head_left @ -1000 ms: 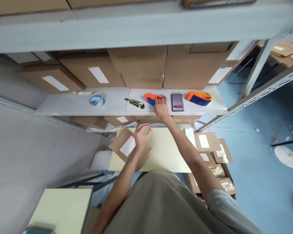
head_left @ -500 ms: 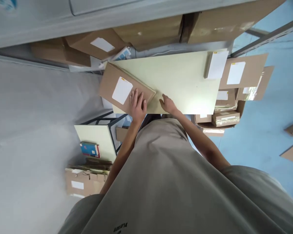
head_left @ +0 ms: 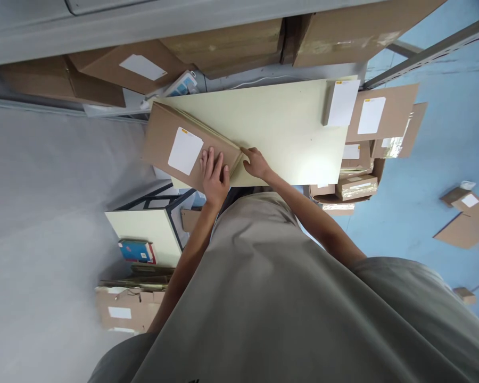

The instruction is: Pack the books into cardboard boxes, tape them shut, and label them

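Observation:
On the pale tabletop [head_left: 279, 117] a brown cardboard box [head_left: 159, 133] lies at an angle, with a white label [head_left: 186, 150] on its upper face. My left hand [head_left: 215, 178] rests flat on that face near the label, fingers spread. At the box's right end, my right hand [head_left: 257, 164] touches the corner with its index finger. Its thumb stands apart below, and the other fingers are partly curled and partly hidden. Both hands are otherwise bare of objects.
A white pad or stack of labels [head_left: 341, 103] sits at the table's right end. Beyond it are labelled cartons [head_left: 371, 117]. A shelf with large boxes [head_left: 227, 48] runs behind the table. A side stand [head_left: 143, 229] holds a blue box [head_left: 135, 251] at left.
My right hand has moved left until its index finger touches the box's corner. My left hand still lies on the box. The whole view has shifted a little.

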The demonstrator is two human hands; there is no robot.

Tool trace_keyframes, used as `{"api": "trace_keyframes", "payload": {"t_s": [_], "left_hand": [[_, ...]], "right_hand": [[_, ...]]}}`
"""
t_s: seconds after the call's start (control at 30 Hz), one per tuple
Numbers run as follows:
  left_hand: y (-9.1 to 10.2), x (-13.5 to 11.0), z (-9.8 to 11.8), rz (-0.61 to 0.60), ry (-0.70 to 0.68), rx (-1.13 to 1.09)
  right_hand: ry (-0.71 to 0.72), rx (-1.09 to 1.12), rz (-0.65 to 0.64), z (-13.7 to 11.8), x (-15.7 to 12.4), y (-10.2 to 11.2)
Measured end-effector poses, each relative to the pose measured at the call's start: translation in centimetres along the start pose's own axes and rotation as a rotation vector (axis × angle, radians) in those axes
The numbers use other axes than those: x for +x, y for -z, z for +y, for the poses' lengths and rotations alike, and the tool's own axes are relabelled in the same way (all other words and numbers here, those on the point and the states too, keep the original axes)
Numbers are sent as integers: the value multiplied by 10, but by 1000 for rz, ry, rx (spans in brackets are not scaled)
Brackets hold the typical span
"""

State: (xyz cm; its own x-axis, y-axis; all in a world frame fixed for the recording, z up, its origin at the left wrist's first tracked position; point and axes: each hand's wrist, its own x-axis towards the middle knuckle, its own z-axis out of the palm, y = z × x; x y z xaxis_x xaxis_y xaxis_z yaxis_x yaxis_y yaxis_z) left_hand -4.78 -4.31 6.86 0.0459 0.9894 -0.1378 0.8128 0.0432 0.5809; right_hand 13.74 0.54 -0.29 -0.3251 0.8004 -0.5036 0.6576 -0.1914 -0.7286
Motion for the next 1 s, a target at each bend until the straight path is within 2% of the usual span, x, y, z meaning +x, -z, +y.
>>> {"api": "trace_keyframes", "payload": {"t_s": [0.1,0.17,0.23,0.33,0.37,0.4,0.47,0.53,0.63,0.77,0.87,1.0], "left_hand": [[8,4,3,1,-36,16],[22,21,-2,-23,-62,29],[43,55,-18,0,-81,43],[81,126,-57,200,-52,89],[93,149,-70,237,10,94],[104,171,-82,206,108,84],[121,202,-97,50,325,42],[132,214,-100,-51,406,28],[147,203,-93,-58,423,19],[158,161,-78,-103,398,-124],[147,123,-61,-132,267,-116],[115,78,-32,-65,102,-59]], "right_hand": [[-43,-6,-30,-3,15,0],[-96,29,-33,-6,19,3],[-228,153,0,-10,16,8],[-415,371,37,-22,1,17],[-438,453,25,-28,-5,19],[-441,550,-1,-34,-10,21],[-415,786,-55,-48,-20,24],[-363,961,-71,-62,-29,30],[-274,900,22,-78,-46,43],[-190,771,263,-85,-77,69],[-184,677,469,-78,-95,89],[-248,457,663,-53,-108,105]]}}
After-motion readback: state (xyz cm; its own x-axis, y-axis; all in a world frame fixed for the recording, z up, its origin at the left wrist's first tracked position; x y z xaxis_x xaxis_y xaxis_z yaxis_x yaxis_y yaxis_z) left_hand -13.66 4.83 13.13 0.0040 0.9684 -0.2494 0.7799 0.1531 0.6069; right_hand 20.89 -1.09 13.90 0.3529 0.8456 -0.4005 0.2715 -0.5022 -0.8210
